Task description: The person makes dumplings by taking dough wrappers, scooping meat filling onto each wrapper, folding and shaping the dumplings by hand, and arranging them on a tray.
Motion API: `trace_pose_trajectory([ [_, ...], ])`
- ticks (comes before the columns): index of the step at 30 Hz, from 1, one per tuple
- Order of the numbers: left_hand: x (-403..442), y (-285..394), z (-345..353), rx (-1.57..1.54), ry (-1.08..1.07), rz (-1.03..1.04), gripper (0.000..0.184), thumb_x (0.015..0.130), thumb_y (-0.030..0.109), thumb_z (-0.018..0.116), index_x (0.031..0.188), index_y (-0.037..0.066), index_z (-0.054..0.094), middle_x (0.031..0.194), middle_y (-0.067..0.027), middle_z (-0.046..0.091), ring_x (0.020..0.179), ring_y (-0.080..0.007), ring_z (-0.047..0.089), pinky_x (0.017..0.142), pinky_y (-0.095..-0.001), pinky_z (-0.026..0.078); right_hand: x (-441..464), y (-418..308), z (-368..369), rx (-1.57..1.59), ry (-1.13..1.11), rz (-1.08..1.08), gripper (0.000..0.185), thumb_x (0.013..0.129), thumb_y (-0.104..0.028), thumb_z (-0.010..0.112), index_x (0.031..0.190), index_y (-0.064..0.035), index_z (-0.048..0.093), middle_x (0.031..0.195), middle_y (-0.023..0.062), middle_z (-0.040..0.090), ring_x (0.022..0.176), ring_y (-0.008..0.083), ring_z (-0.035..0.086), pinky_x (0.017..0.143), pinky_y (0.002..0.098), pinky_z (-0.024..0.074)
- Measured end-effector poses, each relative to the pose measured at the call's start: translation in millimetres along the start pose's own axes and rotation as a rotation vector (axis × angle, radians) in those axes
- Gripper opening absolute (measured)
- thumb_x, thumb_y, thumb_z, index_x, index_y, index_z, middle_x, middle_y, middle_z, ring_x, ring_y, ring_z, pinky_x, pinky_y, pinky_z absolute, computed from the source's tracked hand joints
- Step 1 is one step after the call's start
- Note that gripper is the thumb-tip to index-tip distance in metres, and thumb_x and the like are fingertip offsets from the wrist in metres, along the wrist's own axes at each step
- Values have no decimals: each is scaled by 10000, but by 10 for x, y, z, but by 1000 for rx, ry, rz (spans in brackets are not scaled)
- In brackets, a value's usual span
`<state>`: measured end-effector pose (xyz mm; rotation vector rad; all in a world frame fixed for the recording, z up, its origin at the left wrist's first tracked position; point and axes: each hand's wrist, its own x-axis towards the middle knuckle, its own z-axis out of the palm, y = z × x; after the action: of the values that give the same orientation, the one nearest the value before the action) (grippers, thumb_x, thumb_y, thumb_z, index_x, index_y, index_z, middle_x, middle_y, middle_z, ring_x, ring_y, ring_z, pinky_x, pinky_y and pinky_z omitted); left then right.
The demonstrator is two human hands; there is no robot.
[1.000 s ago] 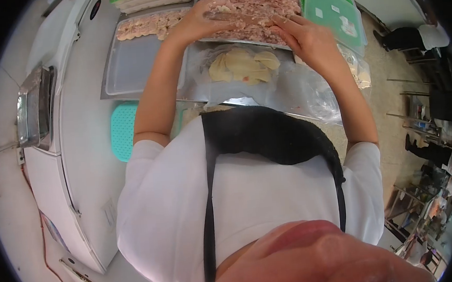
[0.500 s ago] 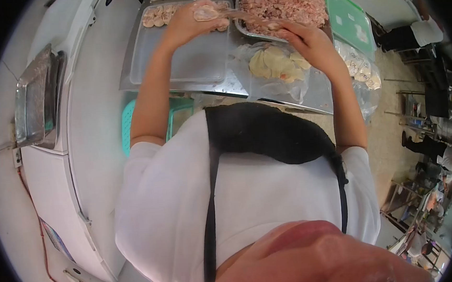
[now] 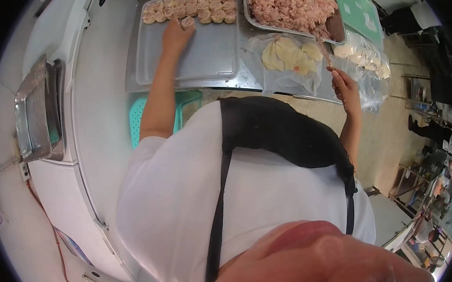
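My left hand is at the shallow plastic tray, its fingers closed round a meat-filled dumpling. That dumpling is just in front of the rows of finished dumplings at the tray's far end. My right hand grips the end of a narrow spatula, its blade smeared with meat. The spatula's far end is by the near right corner of a metal tray heaped with ground meat. Between my hands, round yellowish dumpling wrappers lie on clear plastic.
A green-rimmed lid or container stands right of the meat. Packed wrapper rolls in marked plastic are at the table's right edge. A turquoise plastic stool is below the table. A white fridge stands left; other people work far right.
My left hand has brought the dumpling down to the tray, beside the rows. My right hand has pulled away toward the right and nearer me, taking the spatula with it.
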<state>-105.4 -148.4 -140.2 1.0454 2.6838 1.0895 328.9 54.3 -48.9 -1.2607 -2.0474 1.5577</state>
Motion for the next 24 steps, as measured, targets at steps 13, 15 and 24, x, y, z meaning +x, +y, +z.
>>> trace_pose_trajectory([
  [13,116,524,185,387,-160,102,522,774,286,682,1220,48,551,1125,-201,603,1068,-337,571,887,-414,467,626,-95,-753,-498,17,-291,332,976,-341,467,975,-56,638,602,6,450,544,112,445,523,257,366],
  [15,-42,1129,172,252,-177,183,407,794,267,666,1147,73,609,1080,-175,627,1020,-319,600,865,-401,477,791,-203,-976,-784,47,-372,323,950,-343,491,950,-57,641,642,68,530,607,200,533,585,323,425],
  [24,-792,2438,2107,-28,-270,749,274,830,247,613,1045,81,649,1051,-121,633,957,-310,599,863,-370,464,1655,-685,-1324,-1285,-42,-620,317,815,-336,586,791,-37,689,808,171,656,802,344,641,704,434,495],
])
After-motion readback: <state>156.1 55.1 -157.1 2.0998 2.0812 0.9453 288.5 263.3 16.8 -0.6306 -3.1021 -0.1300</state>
